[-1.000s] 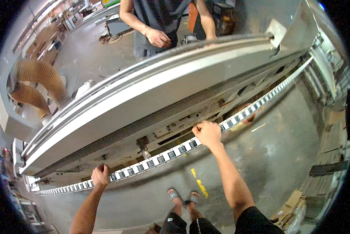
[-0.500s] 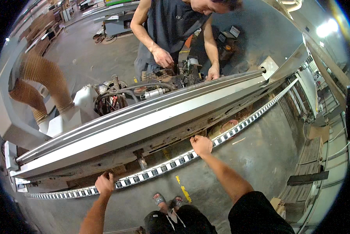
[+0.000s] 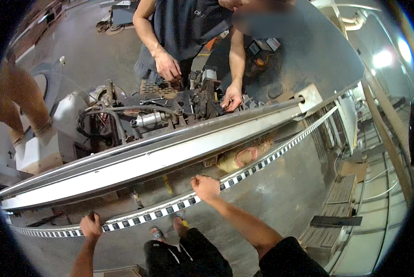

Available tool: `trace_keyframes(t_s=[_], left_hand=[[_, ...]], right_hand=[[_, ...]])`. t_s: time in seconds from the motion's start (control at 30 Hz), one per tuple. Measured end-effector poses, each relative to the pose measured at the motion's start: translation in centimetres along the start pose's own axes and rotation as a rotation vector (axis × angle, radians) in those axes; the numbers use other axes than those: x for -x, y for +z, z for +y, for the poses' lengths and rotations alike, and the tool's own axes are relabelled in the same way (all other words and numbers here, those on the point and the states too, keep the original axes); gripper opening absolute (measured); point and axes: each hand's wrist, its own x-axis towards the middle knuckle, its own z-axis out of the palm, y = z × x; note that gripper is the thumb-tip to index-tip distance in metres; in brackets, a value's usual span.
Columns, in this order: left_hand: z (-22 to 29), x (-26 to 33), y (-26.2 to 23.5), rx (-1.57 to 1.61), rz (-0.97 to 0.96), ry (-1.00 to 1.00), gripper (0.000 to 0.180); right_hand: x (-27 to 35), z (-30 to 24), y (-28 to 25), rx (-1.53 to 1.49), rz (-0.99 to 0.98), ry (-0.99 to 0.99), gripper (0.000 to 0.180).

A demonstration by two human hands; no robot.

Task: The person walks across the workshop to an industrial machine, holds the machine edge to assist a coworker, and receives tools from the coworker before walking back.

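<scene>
A long white rail set with evenly spaced dark squares [image 3: 159,213] curves across the view in front of me. At its left part my left hand [image 3: 91,225] is closed over the rail's far edge. My right hand [image 3: 206,187] is closed over the same rail nearer the middle, knuckles up. Both hands hide the parts of the rail under them. Just beyond it runs a long white machine beam [image 3: 138,174] with a metal rod along its top. A gap separates the rail from the beam.
Across the beam a person [image 3: 179,32] works with both hands on a mechanism [image 3: 207,99] with hoses and a metal cylinder. Brown ducts [image 3: 24,101] stand at the left. Stacked boards [image 3: 329,235] lie at the right. A yellow and pink bundle [image 3: 238,160] lies beyond the rail.
My view has shifted, so the beam, rail and both my hands sit further left in the picture. My feet have moved. Both hands stay closed on the rail.
</scene>
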Motion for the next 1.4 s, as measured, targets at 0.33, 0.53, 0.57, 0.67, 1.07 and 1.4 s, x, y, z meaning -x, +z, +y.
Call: trace_keyframes(t_s=[0.33,0.53,0.57,0.67,1.07,1.4], left_hand=[[-0.7,0.1,0.6,0.081,0.066,0.108,0.032],[1.1,-0.2,-0.7,0.064,-0.01,0.028,0.032],[1.3,-0.2,-0.8,0.051,-0.029,0.008,0.03],[1.5,0.0,-1.7,0.068,-0.014,-0.018,0.03],[0.6,-0.2,-0.9,-0.043,-0.008,-0.063,0.036],[0.7,0.0,-1.0,0.027,-0.024,-0.037,0.037]], right_hand=[[0.6,0.1,0.1,-0.087,0.081,-0.001,0.034],[0.0,0.5,-0.1,-0.054,0.123,-0.043,0.031],[0.0,0.5,0.0,-0.059,0.126,-0.046,0.031],[0.1,0.2,-0.2,-0.088,0.117,-0.035,0.031],[-0.1,0.2,0.2,-0.082,0.103,-0.014,0.034],[0.3,-0.2,-0.9,-0.085,0.067,0.011,0.032]])
